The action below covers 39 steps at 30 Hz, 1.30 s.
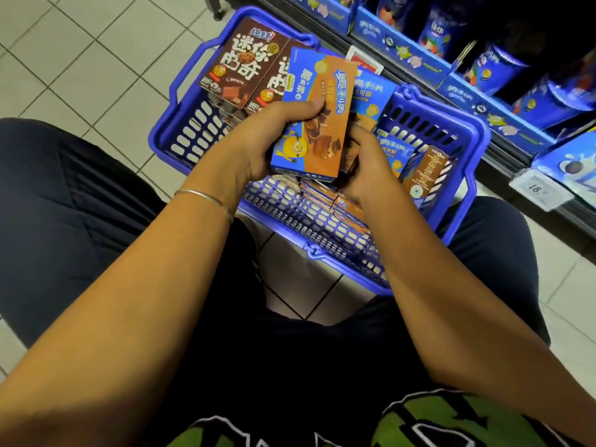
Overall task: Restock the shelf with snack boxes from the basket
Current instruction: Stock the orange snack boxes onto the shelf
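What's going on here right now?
A person crouches over a blue plastic shopping basket on the tiled floor. The left-hand grip holds a flat blue-and-orange cardboard snack box above it, and the right-hand grip curls on that box's right edge. Brown cardboard cookie boxes and more blue ones remain in the basket; the box is not yet on the store shelf.

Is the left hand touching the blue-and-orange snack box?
Touching. The head view shows the left hand gripping the blue-and-orange snack box, its thumb pressed across the front.
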Each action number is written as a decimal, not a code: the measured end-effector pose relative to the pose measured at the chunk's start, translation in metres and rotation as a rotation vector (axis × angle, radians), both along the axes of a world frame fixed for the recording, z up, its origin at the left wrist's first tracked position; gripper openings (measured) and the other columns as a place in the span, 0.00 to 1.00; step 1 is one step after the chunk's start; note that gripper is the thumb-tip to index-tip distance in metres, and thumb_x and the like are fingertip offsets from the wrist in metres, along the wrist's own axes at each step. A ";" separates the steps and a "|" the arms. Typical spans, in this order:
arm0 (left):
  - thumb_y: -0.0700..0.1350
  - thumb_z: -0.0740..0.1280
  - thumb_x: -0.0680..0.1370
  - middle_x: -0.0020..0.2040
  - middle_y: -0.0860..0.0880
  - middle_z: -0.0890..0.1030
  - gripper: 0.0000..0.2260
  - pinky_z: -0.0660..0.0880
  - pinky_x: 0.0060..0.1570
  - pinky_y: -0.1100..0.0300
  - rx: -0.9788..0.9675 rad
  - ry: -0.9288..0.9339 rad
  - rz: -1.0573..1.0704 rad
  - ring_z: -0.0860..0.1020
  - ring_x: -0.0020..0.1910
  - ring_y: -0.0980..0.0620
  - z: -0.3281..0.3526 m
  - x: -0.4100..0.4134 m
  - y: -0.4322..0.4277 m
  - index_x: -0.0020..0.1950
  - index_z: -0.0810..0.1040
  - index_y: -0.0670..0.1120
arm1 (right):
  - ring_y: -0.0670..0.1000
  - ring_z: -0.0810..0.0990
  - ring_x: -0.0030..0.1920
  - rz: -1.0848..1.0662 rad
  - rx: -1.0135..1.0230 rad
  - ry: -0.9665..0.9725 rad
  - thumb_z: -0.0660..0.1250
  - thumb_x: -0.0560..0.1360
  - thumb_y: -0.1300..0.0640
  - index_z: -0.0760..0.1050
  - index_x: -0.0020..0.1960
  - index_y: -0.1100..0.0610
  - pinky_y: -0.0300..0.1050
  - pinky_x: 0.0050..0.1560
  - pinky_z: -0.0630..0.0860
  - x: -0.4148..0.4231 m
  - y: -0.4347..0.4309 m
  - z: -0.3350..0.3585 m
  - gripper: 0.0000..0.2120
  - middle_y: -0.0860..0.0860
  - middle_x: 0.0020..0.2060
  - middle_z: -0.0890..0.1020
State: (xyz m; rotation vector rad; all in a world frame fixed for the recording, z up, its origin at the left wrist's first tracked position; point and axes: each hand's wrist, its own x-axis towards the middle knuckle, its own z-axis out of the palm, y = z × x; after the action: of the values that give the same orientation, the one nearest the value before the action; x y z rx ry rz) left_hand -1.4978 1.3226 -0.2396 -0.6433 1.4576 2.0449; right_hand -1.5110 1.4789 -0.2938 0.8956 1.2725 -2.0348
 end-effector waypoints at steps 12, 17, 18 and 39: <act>0.47 0.73 0.79 0.53 0.45 0.89 0.08 0.84 0.52 0.49 -0.090 0.278 0.011 0.88 0.48 0.46 0.045 0.000 -0.011 0.53 0.89 0.46 | 0.58 0.85 0.51 -0.117 -0.110 0.334 0.68 0.77 0.57 0.82 0.52 0.56 0.58 0.56 0.81 0.015 0.065 0.072 0.06 0.55 0.46 0.87; 0.47 0.79 0.70 0.53 0.43 0.88 0.24 0.85 0.50 0.48 -0.257 0.309 0.089 0.88 0.49 0.43 0.040 0.004 0.007 0.63 0.83 0.40 | 0.58 0.86 0.50 -0.005 -0.361 0.484 0.63 0.78 0.58 0.84 0.47 0.56 0.60 0.54 0.81 0.021 0.089 0.117 0.10 0.55 0.45 0.87; 0.47 0.79 0.70 0.52 0.42 0.89 0.19 0.85 0.51 0.46 -0.258 0.310 0.095 0.88 0.49 0.42 0.038 0.006 0.012 0.58 0.85 0.41 | 0.57 0.87 0.48 0.022 -0.383 0.496 0.63 0.77 0.58 0.84 0.47 0.57 0.59 0.54 0.81 0.023 0.086 0.122 0.10 0.55 0.45 0.88; 0.60 0.61 0.83 0.46 0.45 0.88 0.22 0.81 0.59 0.44 0.279 0.196 0.145 0.87 0.48 0.44 0.007 0.020 0.031 0.45 0.87 0.47 | 0.57 0.83 0.62 0.395 -0.072 0.459 0.67 0.77 0.39 0.82 0.63 0.50 0.58 0.62 0.80 0.019 0.054 0.128 0.21 0.53 0.61 0.84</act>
State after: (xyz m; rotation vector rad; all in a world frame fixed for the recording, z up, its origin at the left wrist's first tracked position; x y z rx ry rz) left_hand -1.4781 1.3540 -0.2325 -0.4548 1.2240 2.4254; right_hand -1.4921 1.5330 -0.1661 0.1173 1.4600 -2.0008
